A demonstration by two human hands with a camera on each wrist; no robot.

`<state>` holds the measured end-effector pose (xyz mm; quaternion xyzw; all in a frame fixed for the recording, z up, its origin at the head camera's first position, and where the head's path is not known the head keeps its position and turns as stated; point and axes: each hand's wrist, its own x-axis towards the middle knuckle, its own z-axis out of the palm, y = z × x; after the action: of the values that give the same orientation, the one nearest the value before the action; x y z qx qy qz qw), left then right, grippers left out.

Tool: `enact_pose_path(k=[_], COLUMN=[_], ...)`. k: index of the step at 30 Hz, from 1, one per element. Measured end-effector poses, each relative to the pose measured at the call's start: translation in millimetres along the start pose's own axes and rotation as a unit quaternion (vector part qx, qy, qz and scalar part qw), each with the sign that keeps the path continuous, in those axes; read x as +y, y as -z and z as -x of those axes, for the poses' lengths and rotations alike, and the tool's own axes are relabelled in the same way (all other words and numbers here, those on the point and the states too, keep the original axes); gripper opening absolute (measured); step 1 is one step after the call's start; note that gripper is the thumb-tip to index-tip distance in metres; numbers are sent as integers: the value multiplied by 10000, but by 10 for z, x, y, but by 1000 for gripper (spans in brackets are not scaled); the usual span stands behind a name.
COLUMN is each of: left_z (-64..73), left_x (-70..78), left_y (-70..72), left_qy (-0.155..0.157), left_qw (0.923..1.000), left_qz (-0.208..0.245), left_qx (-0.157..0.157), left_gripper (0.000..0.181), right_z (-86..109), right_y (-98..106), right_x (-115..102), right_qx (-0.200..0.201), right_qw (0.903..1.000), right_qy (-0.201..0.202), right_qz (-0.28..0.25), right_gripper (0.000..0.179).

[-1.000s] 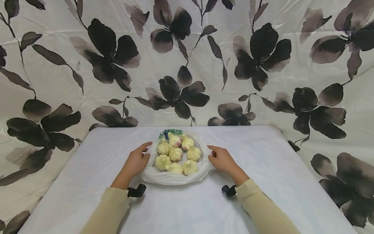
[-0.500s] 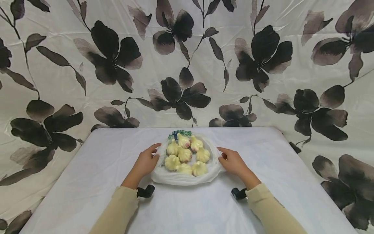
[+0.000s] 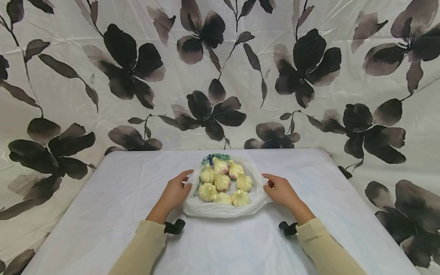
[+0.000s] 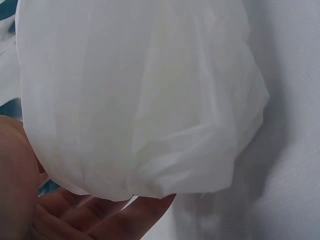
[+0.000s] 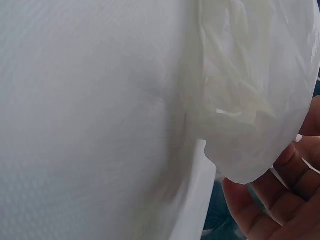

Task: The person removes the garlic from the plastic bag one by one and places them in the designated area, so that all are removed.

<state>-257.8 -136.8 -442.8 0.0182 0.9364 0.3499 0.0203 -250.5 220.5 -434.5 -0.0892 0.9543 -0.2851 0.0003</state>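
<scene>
A white plastic bag (image 3: 220, 211) lies spread on the table in the head view, its mouth open upward. Several pale garlic bulbs (image 3: 222, 183), some tinged purple, sit inside it. At the bag's left side my left hand (image 3: 176, 191) pinches the rim between thumb and fingers. My right hand (image 3: 282, 191) grips the opposite side the same way. Up close in the left wrist view, the bag's wall (image 4: 135, 100) covers part of the fingers (image 4: 135, 217). The right wrist view has fingertips (image 5: 240, 195) against the bag's lower edge; the bulbs are hidden there.
A white cloth covers the table (image 3: 233, 248). Green and blue print (image 3: 220, 157) shows at the bag's far edge. Behind the table hangs a white curtain with dark flowers (image 3: 206, 110). A black wrist device (image 3: 175, 227) sits by each sleeve cuff.
Both hands and the bag with its garlic bulbs have shifted to the right across the table. The hold on each side of the bag looks the same.
</scene>
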Motion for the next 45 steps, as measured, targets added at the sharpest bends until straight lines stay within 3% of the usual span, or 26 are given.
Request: enact_pose_path(k=[14,26,32,39,45], left_z=[33,35,22,15,17], left_x=[18,-38,-80,-116,-127], left_y=[55,160,206,140,91], left_qy=[-206,-93,-79,-89,-303], left_qw=[9994,9992,9993,9996,9994], left_qz=[-168,-275,-279,-218,-63], left_qx=[216,283,221,156,133], left_gripper=[51,50,50,52,54], right_z=[42,85,111,135,159], right_y=[1,17,-15,-50,-82], right_x=[-136,-238,-319,-473,-580], right_qx=[365,410,486,481,269], right_qw=[9962,9964,9952,9935,9894], right_qy=[376,514,773,1016,1425], right_qz=[700,540,363,180,-45], right_gripper=[46,44,40,38,39])
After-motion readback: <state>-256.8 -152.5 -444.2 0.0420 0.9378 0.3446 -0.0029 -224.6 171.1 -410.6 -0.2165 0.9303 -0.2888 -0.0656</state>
